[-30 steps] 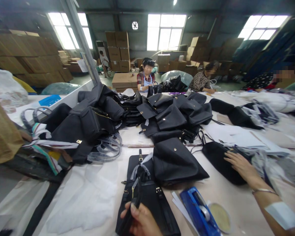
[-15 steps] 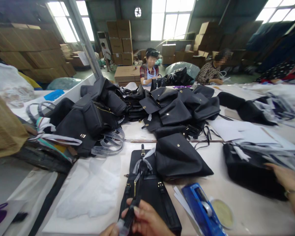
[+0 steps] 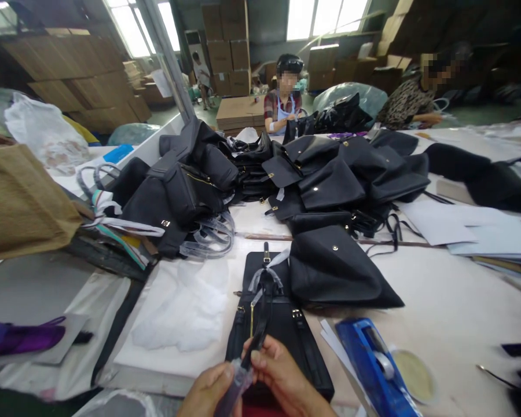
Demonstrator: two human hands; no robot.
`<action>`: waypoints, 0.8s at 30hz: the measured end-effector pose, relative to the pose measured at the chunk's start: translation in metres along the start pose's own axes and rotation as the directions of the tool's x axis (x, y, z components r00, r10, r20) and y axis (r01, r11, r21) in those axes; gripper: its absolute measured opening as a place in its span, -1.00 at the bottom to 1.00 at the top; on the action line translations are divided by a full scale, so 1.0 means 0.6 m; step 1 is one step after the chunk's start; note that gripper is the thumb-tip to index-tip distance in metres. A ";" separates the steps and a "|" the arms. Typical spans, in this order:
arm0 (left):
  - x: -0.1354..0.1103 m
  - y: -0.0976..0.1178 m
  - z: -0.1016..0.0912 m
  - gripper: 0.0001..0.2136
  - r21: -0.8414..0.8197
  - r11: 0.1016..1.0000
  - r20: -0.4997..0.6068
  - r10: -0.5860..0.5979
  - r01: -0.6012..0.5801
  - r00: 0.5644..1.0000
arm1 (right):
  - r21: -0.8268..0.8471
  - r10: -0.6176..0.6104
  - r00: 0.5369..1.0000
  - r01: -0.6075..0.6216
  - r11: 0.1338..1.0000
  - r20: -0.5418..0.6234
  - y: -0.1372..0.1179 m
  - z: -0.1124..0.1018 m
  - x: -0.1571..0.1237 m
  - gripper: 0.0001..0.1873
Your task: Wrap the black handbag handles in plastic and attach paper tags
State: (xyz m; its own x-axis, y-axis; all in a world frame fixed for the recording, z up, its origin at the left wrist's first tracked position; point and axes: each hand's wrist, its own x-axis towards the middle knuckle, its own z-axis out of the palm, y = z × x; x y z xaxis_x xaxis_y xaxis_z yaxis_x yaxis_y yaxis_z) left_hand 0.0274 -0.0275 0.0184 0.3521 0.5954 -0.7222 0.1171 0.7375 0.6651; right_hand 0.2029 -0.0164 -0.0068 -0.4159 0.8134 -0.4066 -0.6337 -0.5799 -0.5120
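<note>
The left hand (image 3: pixel 211 389), out of sight a second ago, now pinches the clear wrap (image 3: pixel 242 377) — the right hand (image 3: pixel 283 370) still grips the black strap (image 3: pixel 262 322)

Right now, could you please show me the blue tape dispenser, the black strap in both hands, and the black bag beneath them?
Blue tape dispenser (image 3: pixel 368 368): head view, on its blue body.
Black strap (image 3: pixel 263 319): head view, on its uncovered stretch.
Black bag (image 3: pixel 282 329): head view, on its flat panel.

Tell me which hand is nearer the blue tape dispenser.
Right. The right hand is left of the blue tape dispenser, apart from it; the left hand is farther left.
</note>
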 end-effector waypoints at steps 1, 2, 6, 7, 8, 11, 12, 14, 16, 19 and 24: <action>-0.001 0.002 0.001 -0.37 0.000 1.000 0.005 -0.002 0.002 1.000 | -0.027 -0.009 1.000 0.008 1.000 -0.030 0.001 0.002 0.001 -0.65; -0.003 0.005 0.004 -0.38 0.005 1.000 0.009 0.002 -0.002 1.000 | -0.057 -0.020 0.998 0.017 0.998 -0.059 0.002 0.004 0.002 -0.66; -0.011 0.010 0.015 -0.49 0.077 0.992 0.015 0.097 -0.098 0.995 | -0.147 -0.095 0.984 0.073 0.986 -0.151 0.012 0.010 0.011 -0.66; -0.011 0.008 0.018 -0.51 0.101 0.986 0.005 0.131 -0.131 0.991 | -0.160 -0.113 0.979 0.086 0.983 -0.168 0.014 0.011 0.013 -0.65; -0.010 0.004 0.020 -0.51 0.127 0.980 -0.015 0.157 -0.153 0.988 | -0.172 -0.125 0.975 0.093 0.981 -0.185 0.016 0.013 0.014 -0.64; -0.002 -0.007 0.021 -0.52 0.192 0.970 -0.114 0.171 -0.147 0.979 | -0.200 -0.139 0.970 0.099 0.975 -0.198 0.015 0.014 0.011 -0.62; 0.001 -0.009 0.021 -0.54 0.202 0.970 -0.141 0.168 -0.138 0.976 | -0.200 -0.133 0.974 0.096 0.975 -0.182 0.015 0.012 0.007 -0.61; 0.007 -0.011 0.020 -0.58 0.195 0.971 -0.164 0.167 -0.134 0.972 | -0.189 -0.100 0.988 0.077 0.979 -0.120 0.018 0.005 0.000 -0.60; 0.011 -0.007 0.021 -0.59 0.157 0.978 -0.148 0.159 -0.135 0.976 | -0.181 -0.048 0.998 0.038 0.983 -0.050 0.025 -0.004 -0.004 -0.56; 0.011 0.006 0.025 -0.55 0.092 0.986 -0.097 0.149 -0.140 0.984 | -0.188 -0.025 0.999 0.018 0.982 -0.033 0.037 -0.012 -0.002 -0.50; -0.005 0.043 0.035 -0.53 0.141 0.979 -0.105 0.166 -0.150 0.981 | -0.227 -0.146 0.981 0.114 0.967 -0.129 0.033 -0.005 0.000 -0.54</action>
State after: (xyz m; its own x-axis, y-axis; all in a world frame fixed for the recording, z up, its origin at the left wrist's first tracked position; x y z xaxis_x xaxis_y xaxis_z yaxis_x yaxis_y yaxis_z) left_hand 0.0489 -0.0172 0.0416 0.2668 0.7397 -0.6178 0.1927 0.5872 0.7862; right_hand 0.1925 -0.0279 -0.0190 -0.2309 0.8768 -0.4217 -0.5127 -0.4780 -0.7132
